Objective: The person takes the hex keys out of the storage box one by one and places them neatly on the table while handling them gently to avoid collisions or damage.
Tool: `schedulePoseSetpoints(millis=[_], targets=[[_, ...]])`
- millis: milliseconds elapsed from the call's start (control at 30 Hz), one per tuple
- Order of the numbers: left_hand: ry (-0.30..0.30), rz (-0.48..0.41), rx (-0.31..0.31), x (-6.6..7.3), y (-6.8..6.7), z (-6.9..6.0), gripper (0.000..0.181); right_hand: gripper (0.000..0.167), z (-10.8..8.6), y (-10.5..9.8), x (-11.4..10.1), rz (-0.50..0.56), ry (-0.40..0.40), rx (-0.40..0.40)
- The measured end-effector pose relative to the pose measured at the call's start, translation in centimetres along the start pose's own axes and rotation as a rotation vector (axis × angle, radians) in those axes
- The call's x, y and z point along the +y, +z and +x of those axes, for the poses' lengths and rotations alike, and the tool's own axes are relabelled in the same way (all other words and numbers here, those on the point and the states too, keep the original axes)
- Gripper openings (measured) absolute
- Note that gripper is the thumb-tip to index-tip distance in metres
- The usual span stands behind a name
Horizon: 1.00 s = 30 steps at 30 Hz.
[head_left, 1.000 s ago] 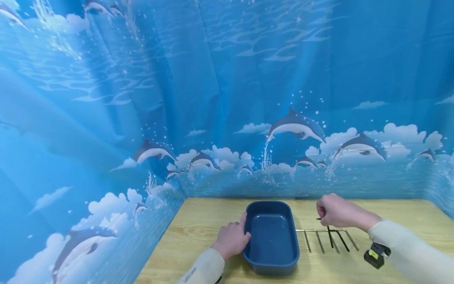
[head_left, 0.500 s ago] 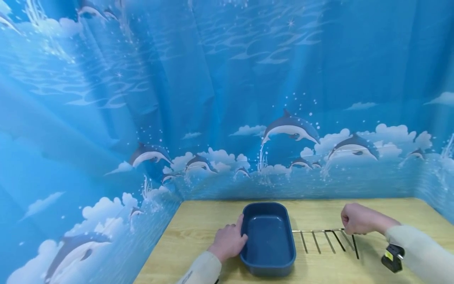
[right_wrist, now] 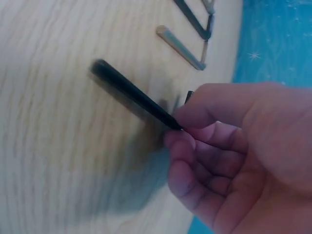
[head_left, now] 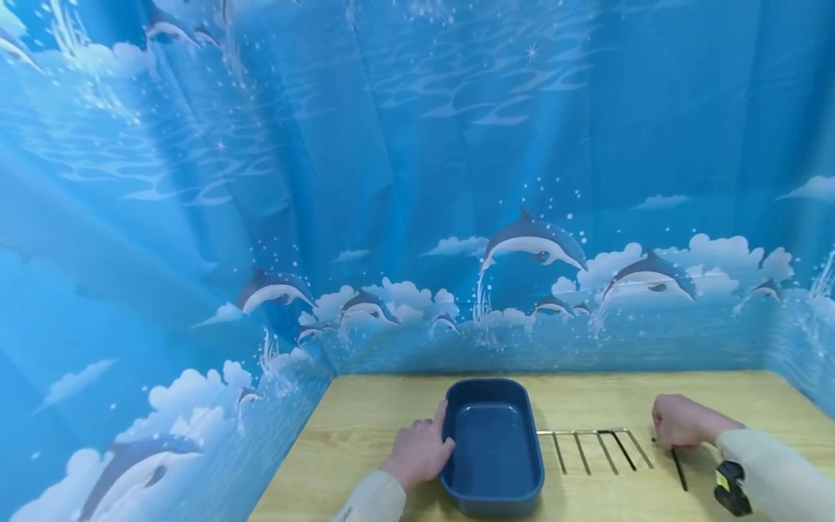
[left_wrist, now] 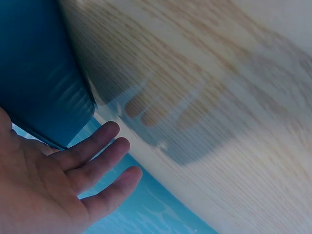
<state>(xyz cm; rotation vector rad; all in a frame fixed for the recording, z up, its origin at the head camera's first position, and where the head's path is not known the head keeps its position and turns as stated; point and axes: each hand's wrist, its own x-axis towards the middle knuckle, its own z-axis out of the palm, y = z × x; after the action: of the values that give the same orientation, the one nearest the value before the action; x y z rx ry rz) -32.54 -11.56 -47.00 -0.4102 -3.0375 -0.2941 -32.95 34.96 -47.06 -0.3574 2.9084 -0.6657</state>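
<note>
My right hand [head_left: 685, 422] pinches a black L-shaped hex key [right_wrist: 131, 95] between thumb and fingers, low over the wooden table at the right. Its long arm points toward me; the fingers cover part of the bend. To the left lies a row of hex keys, silver ones [head_left: 607, 453] plus one black hex key [head_left: 624, 451], their long arms side by side. My left hand [head_left: 417, 451] rests against the left side of a dark blue rectangular tub [head_left: 492, 500], index finger along the rim. In the left wrist view its other fingers [left_wrist: 105, 158] stretch out loosely.
The light wooden table [head_left: 365, 413] carries the tub and the keys. A blue curtain with dolphins [head_left: 404, 217] hangs behind the table and along its left side. A small black device [head_left: 732, 487] is strapped to the right wrist.
My right hand has moved right with the black hex key, past the right end of the row, and lowered toward the table. The left hand has stayed at the tub.
</note>
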Motion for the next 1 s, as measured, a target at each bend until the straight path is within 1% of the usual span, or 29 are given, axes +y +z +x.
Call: schedulePoseSetpoints(millis=[167, 267, 367, 500, 600, 700, 800, 1000], targets=[[0.002, 0.002, 0.012, -0.1, 0.1, -0.2, 0.066, 0.029, 0.8, 0.9, 0.2, -0.009, 0.028, 0.042], [-0.001, 0.006, 0.004, -0.3, 0.2, -0.2, 0.066, 0.035, 1.2, 1.2, -0.1, -0.013, 0.030, 0.067], [-0.010, -0.010, -0.005, -0.3, 0.0, -0.2, 0.065, 0.041, 1.5, 1.3, -0.7, -0.016, 0.006, 0.101], [-0.028, -0.025, -0.008, -0.5, -0.2, -0.1, 0.065, 0.043, 1.9, 1.4, -1.4, -0.045, -0.036, 0.141], [-0.036, -0.023, -0.014, -0.5, -0.3, 0.0, 0.066, 0.042, 2.0, 1.2, -1.8, -0.057, -0.041, 0.143], [-0.032, -0.015, -0.011, -0.4, -0.3, 0.1, 0.066, 0.040, 2.0, 1.1, -2.1, -0.052, -0.036, 0.139], [-0.027, -0.010, -0.010, -0.3, -0.4, 0.1, 0.066, 0.038, 2.0, 1.1, -2.2, -0.061, -0.049, 0.152], [-0.022, -0.001, -0.013, -0.1, -0.7, -0.1, 0.066, 0.038, 2.0, 1.4, -2.4, -0.059, -0.015, 0.154]])
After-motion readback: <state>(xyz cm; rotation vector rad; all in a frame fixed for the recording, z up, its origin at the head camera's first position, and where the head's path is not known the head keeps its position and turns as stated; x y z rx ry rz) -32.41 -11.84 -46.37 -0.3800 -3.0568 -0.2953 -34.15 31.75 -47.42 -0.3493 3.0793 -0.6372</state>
